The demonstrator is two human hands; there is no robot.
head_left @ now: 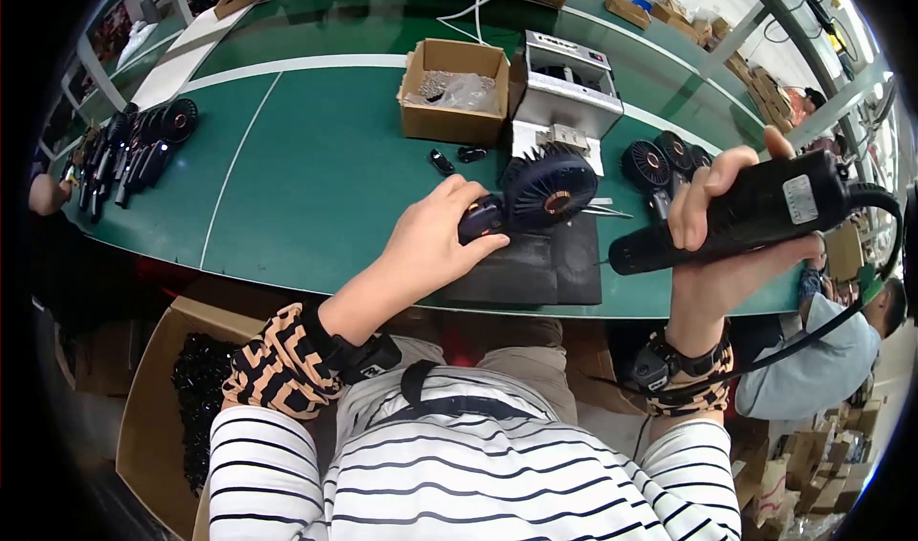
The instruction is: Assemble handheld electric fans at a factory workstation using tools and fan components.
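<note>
My left hand point(442, 233) is closed around the handle of a small dark handheld fan point(550, 189), its round head pointing right over a black pad point(550, 266) on the bench. My right hand point(712, 197) grips a black corded electric screwdriver point(736, 218), held above the bench's right part. Its thin bit points left toward the pad, apart from the fan. Tweezers point(607, 209) lie behind the pad. Two small black parts point(455, 159) rest on the green bench just beyond the fan.
An open cardboard box point(454, 120) with small screws and a plastic bag stands beside a grey metal machine point(572, 87). More fans lie at right point(660, 163) and far left point(143, 154). A carton of black parts point(153, 398) sits below the bench; a co-worker point(822, 340) is at right.
</note>
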